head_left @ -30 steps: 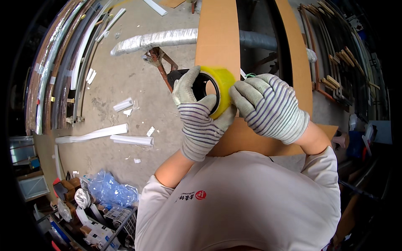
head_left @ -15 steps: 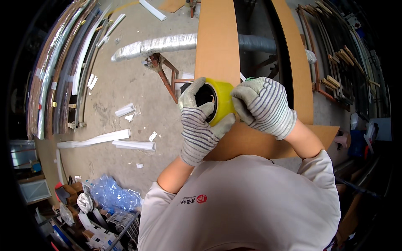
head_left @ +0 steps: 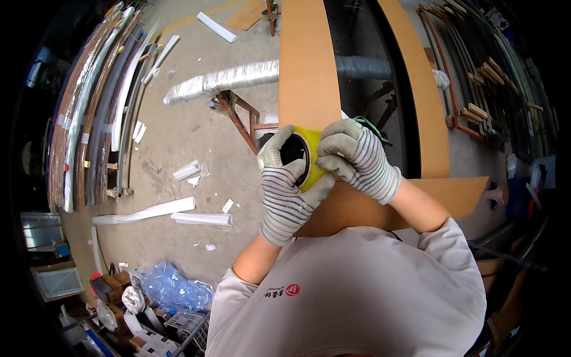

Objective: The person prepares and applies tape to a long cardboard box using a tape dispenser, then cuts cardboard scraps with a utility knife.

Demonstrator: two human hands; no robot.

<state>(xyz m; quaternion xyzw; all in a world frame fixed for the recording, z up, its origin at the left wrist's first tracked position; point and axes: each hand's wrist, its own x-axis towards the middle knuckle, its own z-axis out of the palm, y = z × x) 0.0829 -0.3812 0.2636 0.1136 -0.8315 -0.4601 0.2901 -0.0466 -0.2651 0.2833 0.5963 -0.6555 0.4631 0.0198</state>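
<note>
Both my hands wear pale knit gloves with dark stripes. My left hand [head_left: 287, 184] is closed round a wide roll of yellow tape [head_left: 310, 138], thumb and fingers gripping its rim so the dark hollow core faces left. On the roll's right side rests my right hand [head_left: 357, 156], its fingers curled and bunched against the tape surface. Whether those fingertips pinch the tape's edge is hidden. Below the roll lies a tan board [head_left: 369, 205], set crosswise at my waist, and a long tan panel [head_left: 309, 65] stretches away beyond it.
Another long tan strip [head_left: 419, 89] runs at the right beside a dark bar. A silver-wrapped tube [head_left: 226, 76] crosses under the panels by a rusty trestle [head_left: 238, 119]. White foam strips [head_left: 148, 209] litter the floor. Wrapped profiles [head_left: 89, 113] stand left; blue plastic [head_left: 172, 285] lies lower left.
My right hand has turned and shifted slightly left, its fingers now against the roll. The view has tilted a little, so the surroundings sit lower.
</note>
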